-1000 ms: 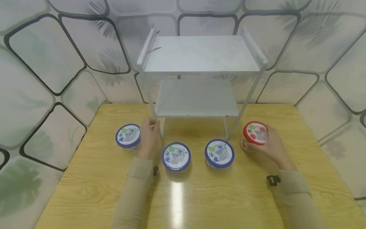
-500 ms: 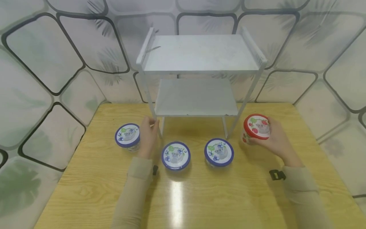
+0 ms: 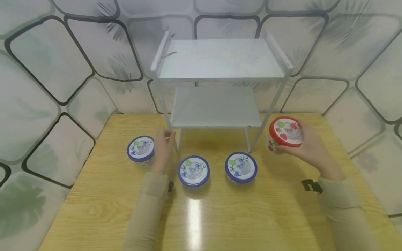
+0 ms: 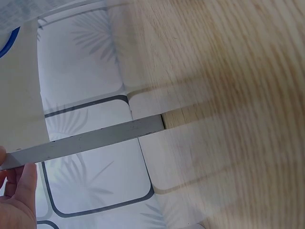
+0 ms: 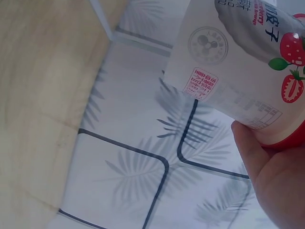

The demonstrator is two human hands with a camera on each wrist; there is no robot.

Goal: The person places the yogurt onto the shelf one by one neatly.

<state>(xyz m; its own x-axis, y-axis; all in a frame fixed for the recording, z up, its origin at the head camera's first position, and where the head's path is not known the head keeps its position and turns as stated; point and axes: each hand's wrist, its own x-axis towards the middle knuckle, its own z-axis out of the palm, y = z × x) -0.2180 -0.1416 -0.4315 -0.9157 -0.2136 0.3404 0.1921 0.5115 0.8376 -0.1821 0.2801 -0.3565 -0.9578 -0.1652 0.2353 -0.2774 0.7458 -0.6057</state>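
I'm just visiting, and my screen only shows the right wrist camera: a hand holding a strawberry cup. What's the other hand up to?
Observer: The left hand is gripping a front leg of a white shelf.
Visitor: Oh! Are there any more cups?
Observer: Yes, three blue-lidded cups stand on the table.
Visitor: And what does the top of my strawberry cup look like?
Observer: Its lid has strawberries pictured on it.
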